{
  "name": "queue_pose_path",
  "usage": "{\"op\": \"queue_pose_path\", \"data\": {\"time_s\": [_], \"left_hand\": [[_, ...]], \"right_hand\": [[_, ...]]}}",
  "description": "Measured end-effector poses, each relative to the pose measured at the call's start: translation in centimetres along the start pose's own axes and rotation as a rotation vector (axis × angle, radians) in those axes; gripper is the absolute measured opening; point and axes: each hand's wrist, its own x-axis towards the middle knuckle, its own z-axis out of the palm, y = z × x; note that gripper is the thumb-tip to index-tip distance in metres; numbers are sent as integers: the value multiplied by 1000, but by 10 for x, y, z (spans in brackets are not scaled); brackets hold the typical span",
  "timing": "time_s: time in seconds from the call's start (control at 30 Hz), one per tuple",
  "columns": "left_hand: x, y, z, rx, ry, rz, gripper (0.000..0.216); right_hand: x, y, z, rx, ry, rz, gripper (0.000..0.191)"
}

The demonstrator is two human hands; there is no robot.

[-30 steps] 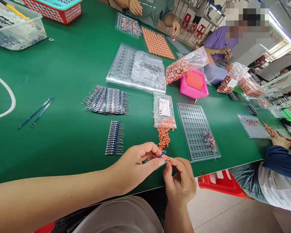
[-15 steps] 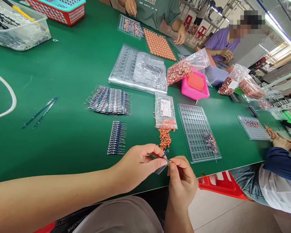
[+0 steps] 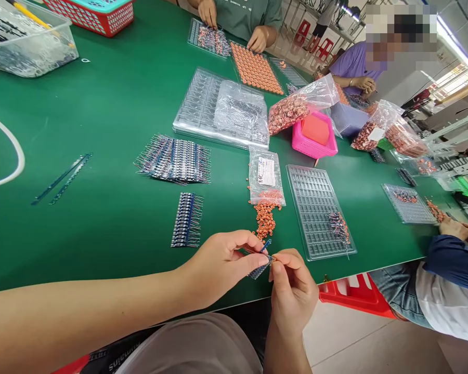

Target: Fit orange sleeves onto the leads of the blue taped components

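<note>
Near the table's front edge, my left hand [image 3: 234,257] is closed on a strip of small circuit boards [image 3: 258,271] with thin wires. A blue end [image 3: 265,245] of it sticks up past my fingers. Against its right side, my right hand [image 3: 294,280] pinches a tiny orange part, mostly hidden by thumb and forefinger. Just beyond my hands lies a loose heap of small orange parts [image 3: 265,221], spilling from a labelled plastic bag [image 3: 265,174]. To the right, a clear compartment tray [image 3: 315,218] carries a bunch of wired pieces with orange parts [image 3: 339,228].
Left of my hands lie a wired board strip [image 3: 186,221] and a larger pile of strips [image 3: 175,160]. Clear trays [image 3: 198,104], a pink basket [image 3: 314,148] and a bag of copper-coloured parts [image 3: 290,111] stand beyond. Co-workers sit across and at the right.
My hands stay almost in place, still together at the strip. Across the table, a co-worker's hand has moved left onto the tray of orange parts; the other hand has come down to another tray.
</note>
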Motion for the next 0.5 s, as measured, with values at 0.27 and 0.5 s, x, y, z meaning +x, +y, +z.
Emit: {"op": "queue_pose_path", "data": {"time_s": [0.27,0.5], "left_hand": [[1,0,-1,-12,-12,-1,18],[0,1,-3,40,-18,3,18]], "right_hand": [[2,0,0,-27,-21,-13,9],[6,-2,-3,8,-73,42,6]]}}
